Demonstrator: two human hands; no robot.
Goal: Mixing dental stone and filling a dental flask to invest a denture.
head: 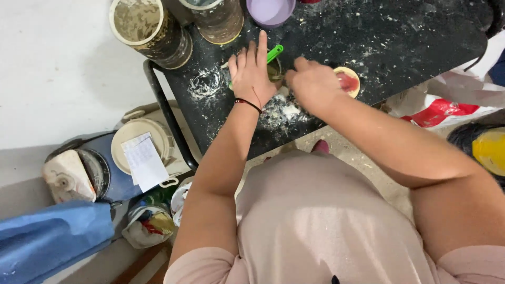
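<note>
The left hand (253, 73) lies flat with fingers spread, pressing down on a small round piece (274, 71) that sits on the black table (410, 47); it grasps nothing, only pins the piece. The right hand (311, 84) is curled into a loose fist just right of that piece, and whether it pinches a tool or bare material I cannot tell, since its fingers hide the tips. A green tool (274, 53) pokes out from under the left fingers, just beyond the piece. Right of the piece, past the right hand, stands a small dish (348, 81) with a reddish inside. White powder (281, 111) is scattered on the near side of the piece.

To work well here, the flat palm should likely bear evenly so the piece does not slide on the powder, and the right hand should work close, in small strokes, away from the spread fingers.
</note>
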